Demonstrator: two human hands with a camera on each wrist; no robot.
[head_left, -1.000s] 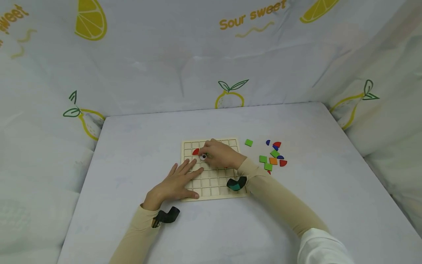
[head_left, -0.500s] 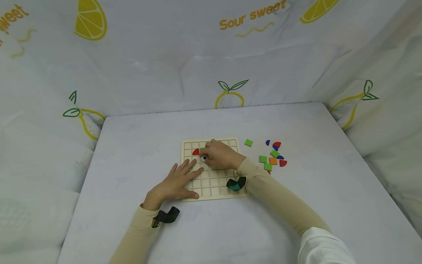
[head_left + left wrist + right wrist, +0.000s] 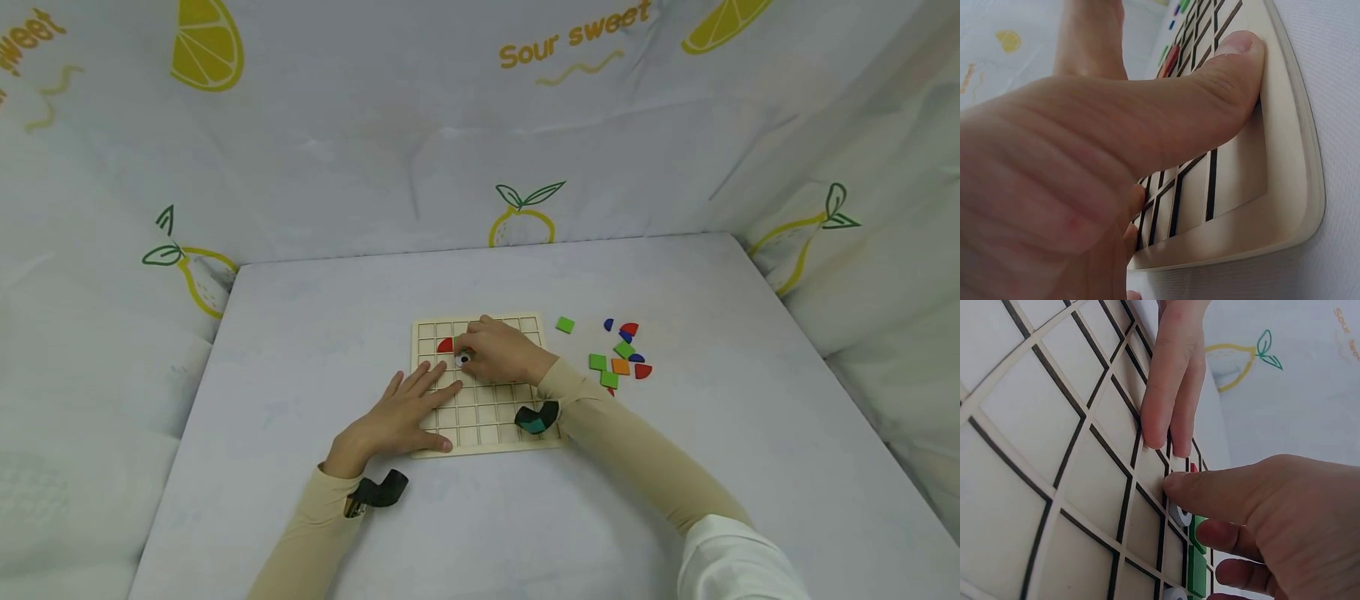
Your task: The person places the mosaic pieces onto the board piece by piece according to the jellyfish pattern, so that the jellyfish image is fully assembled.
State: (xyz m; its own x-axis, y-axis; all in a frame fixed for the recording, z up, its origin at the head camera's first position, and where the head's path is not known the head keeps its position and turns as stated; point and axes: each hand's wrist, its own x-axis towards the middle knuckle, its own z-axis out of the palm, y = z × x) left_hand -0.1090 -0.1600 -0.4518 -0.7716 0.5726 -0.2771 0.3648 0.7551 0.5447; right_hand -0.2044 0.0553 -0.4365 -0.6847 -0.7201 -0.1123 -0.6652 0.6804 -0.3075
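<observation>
A pale wooden grid board (image 3: 480, 450) lies on the table. My left hand (image 3: 401, 421) rests over its left side with fingers spread; in the left wrist view its thumb (image 3: 1235, 62) lies on the board near the edge. My right hand (image 3: 502, 350) is over the upper middle, thumb and index finger around a small white round piece with a black dot (image 3: 463, 359). Beside it sit a red quarter-circle tile (image 3: 446, 345) and green square tiles (image 3: 1197, 570), partly hidden by the hand. A second white round piece (image 3: 1175, 594) shows at the right wrist view's bottom edge.
Right of the board lie loose tiles: several green squares (image 3: 597, 362), an orange square (image 3: 621, 367), red quarter circles (image 3: 643, 372) and blue half circles (image 3: 608, 324). A lone green square (image 3: 565, 325) lies near the board's upper right corner. A lemon-printed cloth (image 3: 375, 167) hangs behind.
My right hand has shifted very slightly with the white round piece, which moved a touch toward me. A bit of green tile now shows above it. The left hand has stayed still.
</observation>
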